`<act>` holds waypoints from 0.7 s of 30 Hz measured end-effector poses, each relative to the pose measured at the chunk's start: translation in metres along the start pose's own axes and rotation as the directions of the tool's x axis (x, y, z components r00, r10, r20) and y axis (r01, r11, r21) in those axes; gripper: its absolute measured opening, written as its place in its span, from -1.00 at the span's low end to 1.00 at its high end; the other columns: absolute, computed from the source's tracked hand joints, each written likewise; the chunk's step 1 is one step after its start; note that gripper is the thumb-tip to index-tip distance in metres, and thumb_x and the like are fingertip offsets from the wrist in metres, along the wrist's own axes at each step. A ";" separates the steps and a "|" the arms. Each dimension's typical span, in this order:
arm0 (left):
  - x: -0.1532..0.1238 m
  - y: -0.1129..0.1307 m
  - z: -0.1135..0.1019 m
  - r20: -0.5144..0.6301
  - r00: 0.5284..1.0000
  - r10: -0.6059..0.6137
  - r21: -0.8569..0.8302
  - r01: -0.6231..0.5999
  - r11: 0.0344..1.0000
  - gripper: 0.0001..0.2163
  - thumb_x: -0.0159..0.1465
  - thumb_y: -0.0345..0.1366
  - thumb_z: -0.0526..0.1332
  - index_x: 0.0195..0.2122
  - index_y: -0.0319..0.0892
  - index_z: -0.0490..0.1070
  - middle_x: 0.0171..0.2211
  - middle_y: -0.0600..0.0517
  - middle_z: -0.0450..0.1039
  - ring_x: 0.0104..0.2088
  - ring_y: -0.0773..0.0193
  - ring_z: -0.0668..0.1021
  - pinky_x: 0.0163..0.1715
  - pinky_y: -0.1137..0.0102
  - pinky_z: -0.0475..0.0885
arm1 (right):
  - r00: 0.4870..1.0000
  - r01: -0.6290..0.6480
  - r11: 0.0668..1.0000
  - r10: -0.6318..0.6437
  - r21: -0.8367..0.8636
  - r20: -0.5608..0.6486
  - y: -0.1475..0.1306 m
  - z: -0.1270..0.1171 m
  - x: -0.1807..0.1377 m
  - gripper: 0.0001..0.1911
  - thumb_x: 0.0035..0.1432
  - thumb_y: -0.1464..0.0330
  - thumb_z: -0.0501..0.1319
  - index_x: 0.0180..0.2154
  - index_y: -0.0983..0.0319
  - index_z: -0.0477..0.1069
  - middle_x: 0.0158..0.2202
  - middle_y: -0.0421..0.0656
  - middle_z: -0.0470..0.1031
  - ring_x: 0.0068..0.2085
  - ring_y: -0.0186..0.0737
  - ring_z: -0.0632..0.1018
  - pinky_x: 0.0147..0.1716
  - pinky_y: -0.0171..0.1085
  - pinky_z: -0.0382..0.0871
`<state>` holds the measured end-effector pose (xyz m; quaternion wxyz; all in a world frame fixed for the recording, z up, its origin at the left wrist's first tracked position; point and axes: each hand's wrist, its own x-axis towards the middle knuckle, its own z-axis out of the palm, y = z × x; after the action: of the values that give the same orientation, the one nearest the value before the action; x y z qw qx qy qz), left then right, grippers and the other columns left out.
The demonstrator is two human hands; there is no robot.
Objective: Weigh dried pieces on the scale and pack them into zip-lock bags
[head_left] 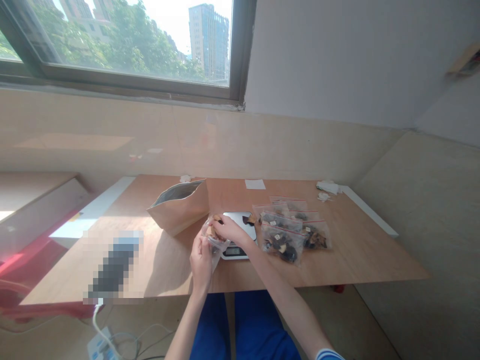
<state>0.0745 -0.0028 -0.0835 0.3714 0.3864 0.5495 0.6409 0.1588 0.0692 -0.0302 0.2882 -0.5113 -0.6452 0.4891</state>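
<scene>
Evidently, one clear bag is held above the tabletop, by the left edge of one digital scale, with tan pieces seen inside. Its plastic is pinched by the left grip, thumb and fingers closed near the opening. The right grip is held at the bag's mouth, its fingers bent and nearly together; one dark-and-tan piece is seen at the fingertips, but whether it is grasped or merely touched cannot be told. On the scale's plate, a small cluster of dark and tan bits is placed near the far right corner, too blurred to be counted. To the right, at least five red-lined zip bags are laid overlapping, dark pieces showing through. One kraft pouch is set open-mouthed at the left, and one white paper sheet is laid near the wall.
</scene>
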 end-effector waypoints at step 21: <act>0.001 -0.013 -0.016 -0.101 0.995 0.006 0.001 -0.006 1.000 -0.72 0.17 -0.06 0.03 -0.55 -0.13 0.16 -0.54 0.07 0.34 -0.46 0.33 0.45 -0.41 0.44 0.41 | 0.935 0.240 0.761 -0.348 -0.602 -0.067 0.057 -0.020 0.023 -0.77 0.11 0.57 0.02 -0.25 0.31 0.39 -0.20 -0.04 0.43 -0.11 -0.21 0.41 -0.07 -0.23 0.25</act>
<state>0.0604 -0.0071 -0.0978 0.3410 0.3553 0.5668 0.6604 0.1907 0.0979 -0.0785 0.2455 -0.5078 -0.8084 0.1683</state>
